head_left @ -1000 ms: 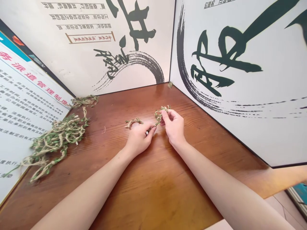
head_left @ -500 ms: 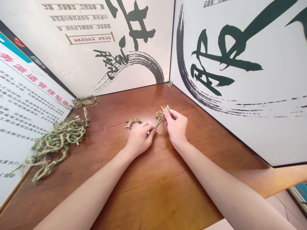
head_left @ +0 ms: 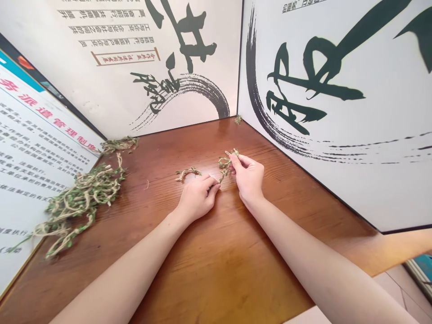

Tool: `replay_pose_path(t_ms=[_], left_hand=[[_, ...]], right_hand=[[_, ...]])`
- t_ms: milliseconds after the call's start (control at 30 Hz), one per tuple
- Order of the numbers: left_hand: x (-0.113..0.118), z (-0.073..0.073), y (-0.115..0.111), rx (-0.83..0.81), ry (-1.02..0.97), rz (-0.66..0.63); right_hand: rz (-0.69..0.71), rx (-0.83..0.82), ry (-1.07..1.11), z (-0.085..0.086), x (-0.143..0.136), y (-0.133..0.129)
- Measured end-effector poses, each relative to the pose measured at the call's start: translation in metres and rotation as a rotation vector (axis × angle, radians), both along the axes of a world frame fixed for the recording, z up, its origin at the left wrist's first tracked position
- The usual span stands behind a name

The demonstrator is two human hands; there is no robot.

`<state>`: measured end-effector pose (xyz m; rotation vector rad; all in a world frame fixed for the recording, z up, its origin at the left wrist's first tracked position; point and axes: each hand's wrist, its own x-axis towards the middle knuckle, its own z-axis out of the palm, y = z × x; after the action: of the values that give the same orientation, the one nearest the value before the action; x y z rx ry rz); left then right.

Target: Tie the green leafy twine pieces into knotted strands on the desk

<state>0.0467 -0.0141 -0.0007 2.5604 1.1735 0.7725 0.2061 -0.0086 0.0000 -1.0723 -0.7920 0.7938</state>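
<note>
A tangled piece of green-leaved twine (head_left: 223,163) is between my two hands, over the middle of the table. My right hand (head_left: 249,175) pinches its upper part between thumb and fingers. Closed on the lower end of the same twine is my left hand (head_left: 200,194), thumb against fingertips. Just beyond the left hand, a short curved piece of leafy twine (head_left: 188,172) lies on the wood. Part of the held twine is hidden by my fingers.
A brown wooden table (head_left: 209,270) carries a big heap of leafy twine (head_left: 87,193) at left, with a smaller bunch (head_left: 119,144) behind it. A tiny scrap (head_left: 238,119) sits in the far corner. White panels with black writing (head_left: 313,135) enclose the back and sides.
Both hands keep nearly the same place and hold. A small pale loop of twine now stands out above my right thumb. The camera view has shifted slightly.
</note>
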Motion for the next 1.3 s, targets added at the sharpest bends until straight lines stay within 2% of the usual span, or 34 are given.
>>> replay_pose_path(t_ms=[567, 833, 1067, 1233, 1300], left_hand=[[0.000, -0.001, -0.002, 0.014, 0.016, 0.005], [0.001, 0.002, -0.004, -0.014, 0.061, 0.073], [0.005, 0.009, -0.006, -0.065, 0.068, 0.175], [0.003, 0.006, -0.001, -0.042, 0.021, 0.452], [0.001, 0.002, 0.002, 0.018, -0.023, 0.478]], right_hand=[[-0.051, -0.059, 0.132, 0.004, 0.006, 0.003], [-0.040, -0.081, 0.198, 0.008, 0.007, 0.003], [-0.002, -0.155, 0.217, 0.011, 0.006, 0.003], [0.007, -0.134, 0.237, 0.013, 0.002, 0.000], [0.039, -0.134, 0.257, 0.012, 0.000, -0.001]])
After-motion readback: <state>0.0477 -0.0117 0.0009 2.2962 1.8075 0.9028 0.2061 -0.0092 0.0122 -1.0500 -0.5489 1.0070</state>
